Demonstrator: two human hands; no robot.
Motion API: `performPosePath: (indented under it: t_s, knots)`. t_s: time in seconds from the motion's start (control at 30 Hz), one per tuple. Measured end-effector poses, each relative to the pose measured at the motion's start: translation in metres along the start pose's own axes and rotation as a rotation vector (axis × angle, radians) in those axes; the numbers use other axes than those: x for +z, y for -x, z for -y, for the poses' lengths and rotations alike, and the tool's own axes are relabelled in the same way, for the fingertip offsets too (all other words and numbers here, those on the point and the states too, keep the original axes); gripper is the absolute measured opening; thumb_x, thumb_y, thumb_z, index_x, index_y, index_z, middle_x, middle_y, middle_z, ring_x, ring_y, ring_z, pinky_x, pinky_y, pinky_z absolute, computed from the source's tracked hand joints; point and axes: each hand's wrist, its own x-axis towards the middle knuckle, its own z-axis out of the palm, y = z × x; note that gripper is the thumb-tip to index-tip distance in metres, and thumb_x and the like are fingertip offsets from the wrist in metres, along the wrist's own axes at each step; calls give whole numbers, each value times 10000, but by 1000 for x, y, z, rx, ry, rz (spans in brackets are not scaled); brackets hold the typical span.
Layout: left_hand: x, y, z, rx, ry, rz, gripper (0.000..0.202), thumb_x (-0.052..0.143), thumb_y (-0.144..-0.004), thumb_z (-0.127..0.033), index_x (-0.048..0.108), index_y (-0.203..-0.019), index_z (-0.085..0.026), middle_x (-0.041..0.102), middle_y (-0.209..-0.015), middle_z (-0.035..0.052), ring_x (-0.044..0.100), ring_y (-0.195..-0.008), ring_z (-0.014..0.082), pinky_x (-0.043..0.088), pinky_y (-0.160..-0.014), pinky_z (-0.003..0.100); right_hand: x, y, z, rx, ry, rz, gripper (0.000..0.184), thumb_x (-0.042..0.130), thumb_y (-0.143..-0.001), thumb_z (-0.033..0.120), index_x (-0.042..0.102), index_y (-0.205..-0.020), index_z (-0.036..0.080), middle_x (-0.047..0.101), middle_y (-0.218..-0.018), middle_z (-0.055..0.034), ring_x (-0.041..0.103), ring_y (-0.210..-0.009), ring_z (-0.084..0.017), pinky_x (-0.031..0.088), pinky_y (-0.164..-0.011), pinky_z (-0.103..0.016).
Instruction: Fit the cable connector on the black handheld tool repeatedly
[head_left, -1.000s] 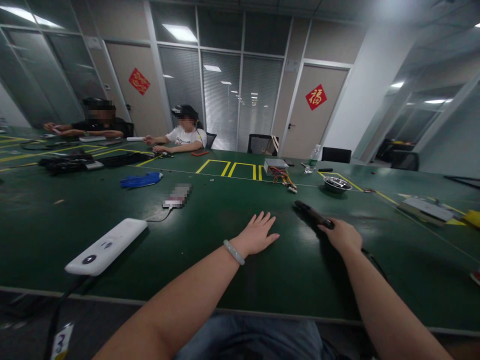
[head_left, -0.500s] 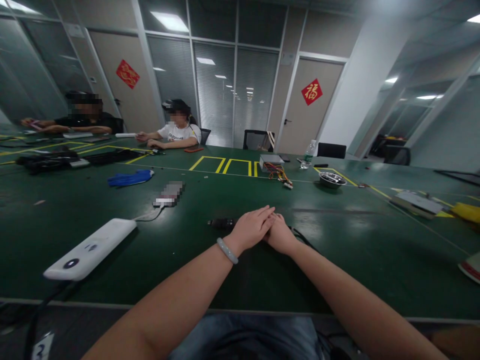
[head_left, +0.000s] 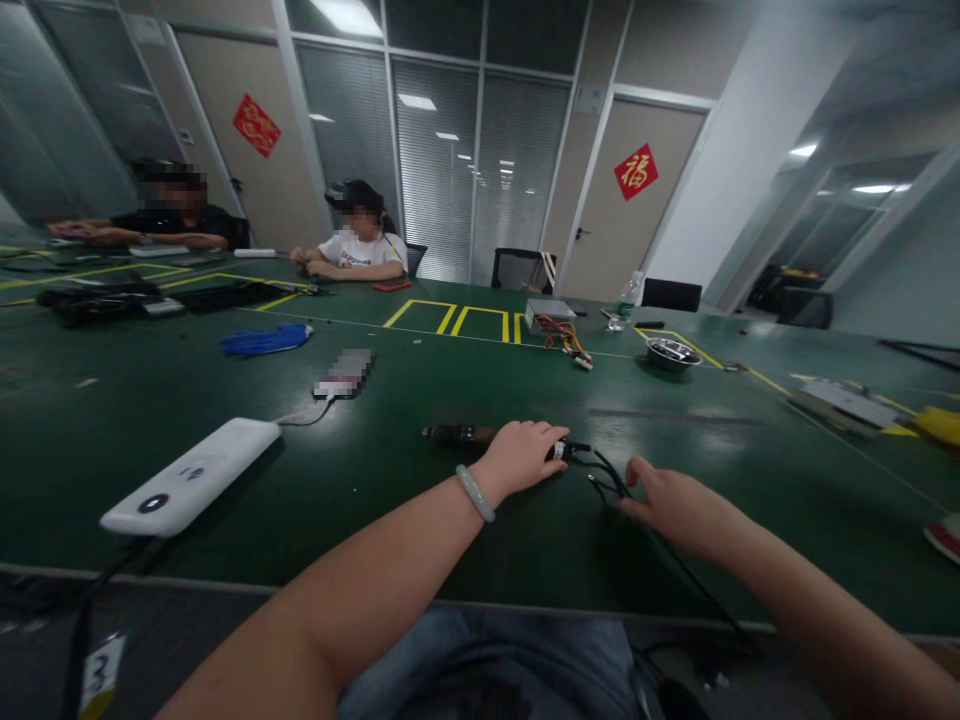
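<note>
- Dark cylindrical tool [head_left: 450,436]: lay towards the worktop's [head_left: 262,505] near edge, tip pointing left.
- Left hand [head_left: 521,458]: grasped its body.
- Right hand [head_left: 667,505]: at the black cable [head_left: 613,478], thumb and forefinger parted; could not tell if gripping.
- Metal bowl [head_left: 670,365]: right of centre, towards far edge; dark, shiny contents unclear.
- Clear bottle [head_left: 624,306]: stood beyond bowl; fill unclear.

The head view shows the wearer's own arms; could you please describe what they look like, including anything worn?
The left arm is bare, with a smooth, pale grey-green bangle at the wrist. The right arm is bare too, with no bracelet or watch in view. No sleeves show, and neither the left grip nor the right grip has a glove.
</note>
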Motion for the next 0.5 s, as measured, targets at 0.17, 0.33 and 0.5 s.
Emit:
performPosePath:
  t_s: [0.17, 0.33, 0.5]
  knots:
    - [-4, -2, 1, -1, -26, 33, 503, 510, -895, -505, 443, -1339, -280, 595, -1228, 52, 578, -1084, 240, 436, -889, 354, 12, -18, 39, 29, -304, 175, 197, 522, -823, 318, 547, -973, 194, 643, -595, -13, 612, -474, -167, 425, -474, -245]
    - [-17, 1, 15, -38, -3, 45, 433, 559, -862, -480, 521, -1250, -290, 627, -1152, 30, 587, -1037, 228, 455, -859, 331, 12, -48, 62, -12, -582, 374, 175, 552, -794, 343, 590, -812, 173, 619, -539, -10, 614, -489, -153, 458, -458, -224]
    - [-32, 8, 35, -37, 48, 102, 421, 577, -836, -482, 546, -1216, -304, 645, -1112, 18, 585, -1023, 223, 464, -800, 295, 5, -70, 56, -271, -653, 306, 269, 662, -740, 433, 679, -812, 174, 675, -740, -7, 562, -577, -92, 378, -468, -174]
